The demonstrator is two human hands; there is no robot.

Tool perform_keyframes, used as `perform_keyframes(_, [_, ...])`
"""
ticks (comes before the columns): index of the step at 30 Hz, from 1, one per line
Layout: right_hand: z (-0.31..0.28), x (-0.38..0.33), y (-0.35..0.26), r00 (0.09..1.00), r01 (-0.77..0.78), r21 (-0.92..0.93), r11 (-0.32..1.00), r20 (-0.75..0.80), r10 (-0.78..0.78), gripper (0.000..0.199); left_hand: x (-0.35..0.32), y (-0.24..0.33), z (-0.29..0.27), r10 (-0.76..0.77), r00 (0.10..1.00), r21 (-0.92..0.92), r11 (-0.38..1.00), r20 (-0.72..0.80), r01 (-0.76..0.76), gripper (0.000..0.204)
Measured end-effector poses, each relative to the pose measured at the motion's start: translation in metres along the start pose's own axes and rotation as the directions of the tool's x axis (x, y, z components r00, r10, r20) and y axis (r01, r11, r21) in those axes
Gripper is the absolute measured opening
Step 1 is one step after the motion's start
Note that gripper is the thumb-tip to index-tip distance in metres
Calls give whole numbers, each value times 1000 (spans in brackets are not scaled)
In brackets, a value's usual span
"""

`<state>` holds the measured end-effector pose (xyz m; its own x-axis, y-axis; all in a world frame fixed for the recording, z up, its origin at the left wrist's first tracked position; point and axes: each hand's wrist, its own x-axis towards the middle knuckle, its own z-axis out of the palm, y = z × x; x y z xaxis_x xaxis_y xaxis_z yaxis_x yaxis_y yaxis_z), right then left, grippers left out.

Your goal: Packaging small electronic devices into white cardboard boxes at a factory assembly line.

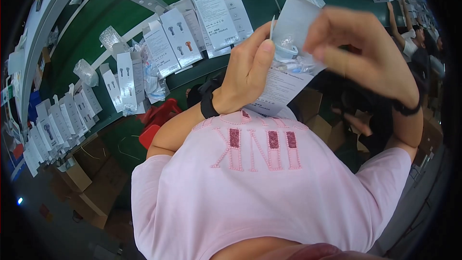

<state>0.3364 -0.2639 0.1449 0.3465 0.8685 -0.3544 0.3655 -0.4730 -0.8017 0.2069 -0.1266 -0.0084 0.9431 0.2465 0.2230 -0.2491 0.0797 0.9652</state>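
Left hand (245, 70): thumb on the near side, fingers mostly hidden behind, closed on the left edge of an opened white carton (284, 86). So the carton sits directly against that hand, on its right, tilted, held up in front of my chest. Printed face toward me; lower end overlaps my pink T-shirt (269, 202) in view.

Carton's mouth is open, a pale panel (293, 19) standing up behind it. Clear plastic wrapping (301, 66) with something light blue and white bunched at the mouth, right of my left thumb; can't make out exactly what's in it.

Right hand (363, 45): just right of the pale panel, motion-blurred, fingers partly curled, tips toward the carton. Can't tell if it's pinching the panel or wrapping, or only near them. Carton is left of and below that hand.

Beyond, on the green counter (260, 0): an earbud-print box (180, 36) and a text-covered box (216, 17) leaning up side by side, left of my left hand and well apart from it. Farther left, a bubble-wrap pouch (113, 38) and a row of white boxes (65, 120) along the counter edge. Red chair (156, 120) below that edge.
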Motion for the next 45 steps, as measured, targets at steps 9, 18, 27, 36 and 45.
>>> perform_keyframes(9, [15,7,0,996,89,-468,879,58,-70,13,-2,16,-2,46,997,105,993,56,-52,48])
perform_keyframes(18, [25,18,39,779,-86,73,994,626,22,15,-15,10,3,-80,986,13,997,146,79,50])
perform_keyframes(27, [90,-1,98,988,34,947,318,-80,133,81,-2,2,-35,138,940,114,977,312,-181,40])
perform_keyframes(36, [86,5,93,855,470,265,842,-376,-358,37,-11,0,-26,-245,959,-220,937,143,272,63])
perform_keyframes(45, [85,-1,76,888,336,-158,928,-274,-369,43,1,-9,-33,-290,931,-194,922,221,334,56])
